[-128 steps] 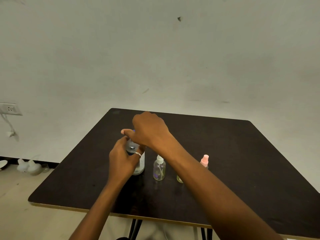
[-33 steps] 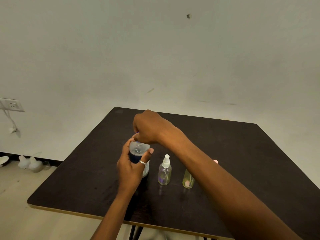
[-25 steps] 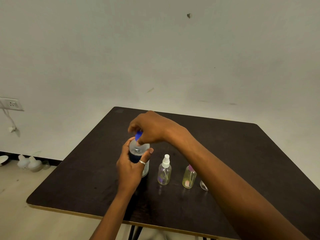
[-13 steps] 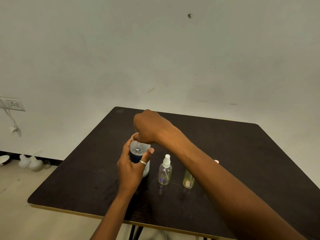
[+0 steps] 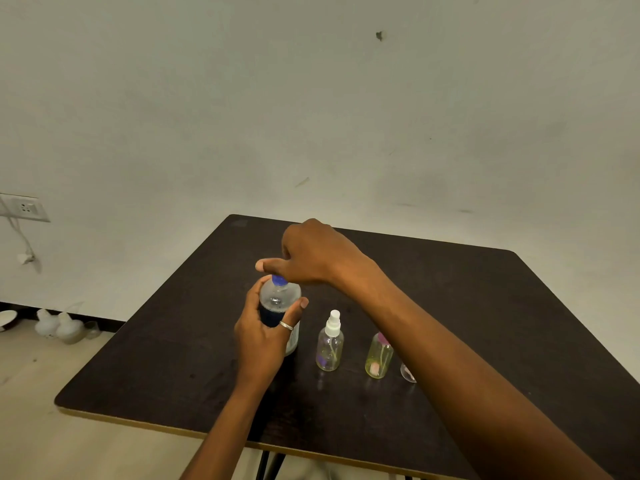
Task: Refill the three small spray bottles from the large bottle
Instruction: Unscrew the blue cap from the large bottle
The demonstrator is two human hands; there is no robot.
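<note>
The dark square wooden table fills the lower half of the frame, with a pale plaster wall behind it and a wall socket at the left edge. Near the table's centre, the left hand wraps its grip around the large clear plastic bottle. The right hand sits over the bottle's blue cap, fingers pinching it. The step looks like uncapping; next, lifting the cap clear. Just right stand the small clear white-topped spray bottle and a yellowish one; the third is mostly hidden.

dark table, large bottle, spray bottles
</note>
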